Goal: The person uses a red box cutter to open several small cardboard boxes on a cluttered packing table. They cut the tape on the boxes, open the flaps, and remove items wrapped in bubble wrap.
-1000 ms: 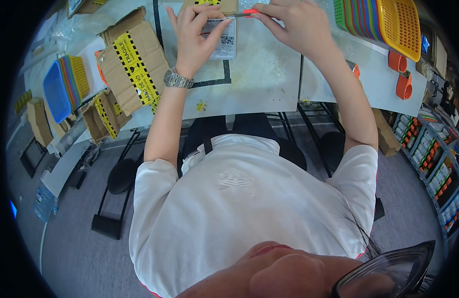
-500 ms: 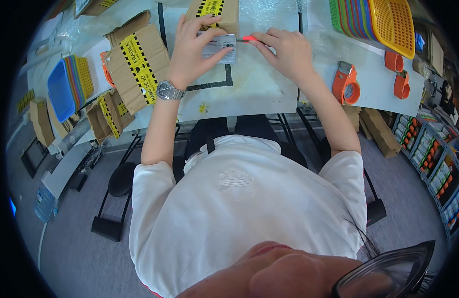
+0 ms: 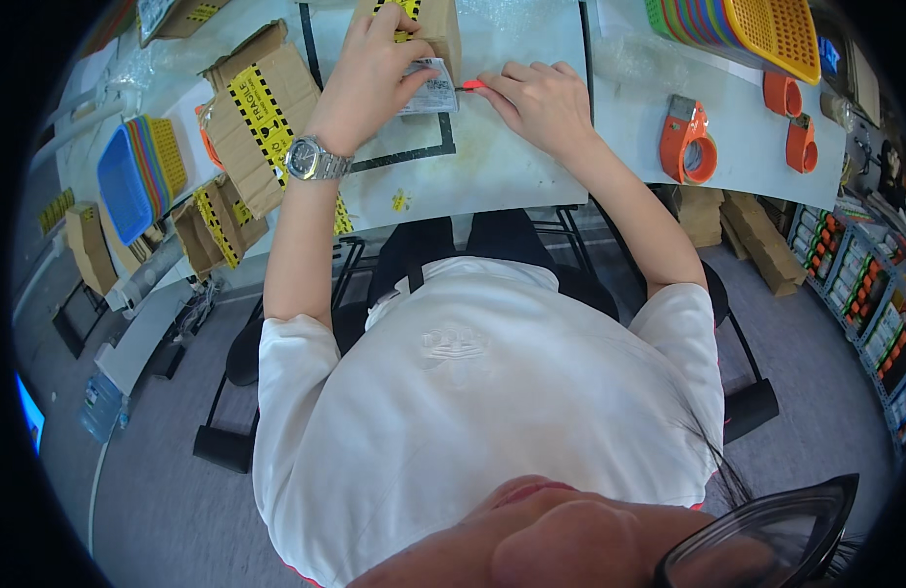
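Note:
A small flat packet with a white printed label is on the table, just in front of a cardboard box with yellow-and-black tape. My left hand has a watch at its wrist and pinches the packet's upper left part between bent fingers and thumb. To the packet's right, my right hand is closed round a slim tool with a red handle. The tool's thin dark tip points left and meets the packet's right edge; its exact kind is too small to tell.
Opened cardboard and a stack of coloured baskets lie at the left. More baskets stand at the far right, near orange tape dispensers. Bubble wrap lies right of my hands. Black tape lines mark the tabletop.
My left hand has gone from spread fingers over the packet to a pinch on it. The packet looks tilted now. My right hand has shifted slightly left with the tool.

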The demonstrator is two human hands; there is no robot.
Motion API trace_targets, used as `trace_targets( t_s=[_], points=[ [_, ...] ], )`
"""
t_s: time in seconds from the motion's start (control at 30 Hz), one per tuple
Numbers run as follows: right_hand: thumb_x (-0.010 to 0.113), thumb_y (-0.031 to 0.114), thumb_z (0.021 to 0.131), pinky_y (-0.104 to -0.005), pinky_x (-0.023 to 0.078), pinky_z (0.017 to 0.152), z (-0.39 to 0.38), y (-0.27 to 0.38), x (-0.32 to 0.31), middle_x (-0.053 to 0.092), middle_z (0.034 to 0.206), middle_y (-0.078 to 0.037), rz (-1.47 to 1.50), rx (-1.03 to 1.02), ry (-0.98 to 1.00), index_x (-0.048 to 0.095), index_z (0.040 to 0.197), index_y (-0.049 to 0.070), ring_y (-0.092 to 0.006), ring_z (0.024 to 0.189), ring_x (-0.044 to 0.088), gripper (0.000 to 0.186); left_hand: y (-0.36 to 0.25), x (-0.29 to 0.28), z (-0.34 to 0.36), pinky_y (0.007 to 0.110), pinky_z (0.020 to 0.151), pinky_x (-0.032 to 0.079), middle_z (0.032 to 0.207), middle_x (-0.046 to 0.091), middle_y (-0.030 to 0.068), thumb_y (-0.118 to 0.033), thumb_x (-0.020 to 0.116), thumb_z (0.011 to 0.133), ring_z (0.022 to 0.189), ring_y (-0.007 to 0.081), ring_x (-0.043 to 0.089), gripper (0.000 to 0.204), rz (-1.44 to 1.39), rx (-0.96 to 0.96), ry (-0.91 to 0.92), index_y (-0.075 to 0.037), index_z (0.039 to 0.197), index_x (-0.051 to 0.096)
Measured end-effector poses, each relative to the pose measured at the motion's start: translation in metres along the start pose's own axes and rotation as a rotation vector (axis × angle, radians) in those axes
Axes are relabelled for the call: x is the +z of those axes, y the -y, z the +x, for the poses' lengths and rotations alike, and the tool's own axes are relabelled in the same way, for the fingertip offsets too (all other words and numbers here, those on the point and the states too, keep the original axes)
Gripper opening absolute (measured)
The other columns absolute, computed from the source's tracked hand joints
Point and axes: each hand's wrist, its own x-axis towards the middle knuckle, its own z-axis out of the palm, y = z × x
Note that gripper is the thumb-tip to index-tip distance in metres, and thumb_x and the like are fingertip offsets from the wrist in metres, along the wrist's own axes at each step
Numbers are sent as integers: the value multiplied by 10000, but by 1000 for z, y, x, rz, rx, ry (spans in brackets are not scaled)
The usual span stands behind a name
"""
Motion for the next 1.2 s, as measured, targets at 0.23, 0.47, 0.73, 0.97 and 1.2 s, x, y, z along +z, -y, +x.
trace_targets(
  t_s=[0.23, 0.47, 0.73, 0.97, 1.2],
  points=[
    [730, 318, 816, -318, 388, 571, -11, 7, 7, 585, 703, 67, -59, -29, -25, 710, 864, 223, -136, 601, 599, 109, -6, 2, -9, 432, 962, 446, 1171, 552, 102, -173, 773, 803, 1105, 331, 519, 166, -13, 13, 56, -85, 935, 724],
    [744, 298, 820, -287, 389, 589, -15, 7, 7, 574, 722, 82, -99, -56, -154, 726, 936, 242, -124, 604, 568, 130, -4, 2, -8, 419, 1004, 455, 1242, 543, 128, -155, 782, 806, 1200, 342, 510, 209, -28, 12, 40, -58, 977, 713],
    [731, 287, 791, -294, 384, 575, -18, 3, 17, 547, 710, 80, -94, -69, -125, 704, 905, 231, -121, 615, 570, 130, 1, -4, 0, 418, 966, 452, 1166, 555, 139, -137, 772, 808, 1139, 332, 531, 191, -72, 51, 43, -46, 959, 696],
    [682, 272, 827, -302, 405, 592, -39, 10, 29, 562, 740, 63, -88, -91, 24, 700, 917, 194, -122, 646, 593, 121, 1, 4, -12, 433, 996, 400, 1195, 557, 98, -177, 766, 794, 1136, 324, 500, 160, -63, 82, 51, -95, 922, 716],
    [701, 284, 854, -298, 406, 563, -56, 18, 53, 568, 725, 42, -110, -98, 55, 692, 933, 185, -137, 623, 599, 127, -7, 2, -21, 428, 1030, 420, 1295, 545, 124, -170, 761, 823, 1216, 352, 480, 167, -23, 79, 74, -65, 926, 684]
  ],
)
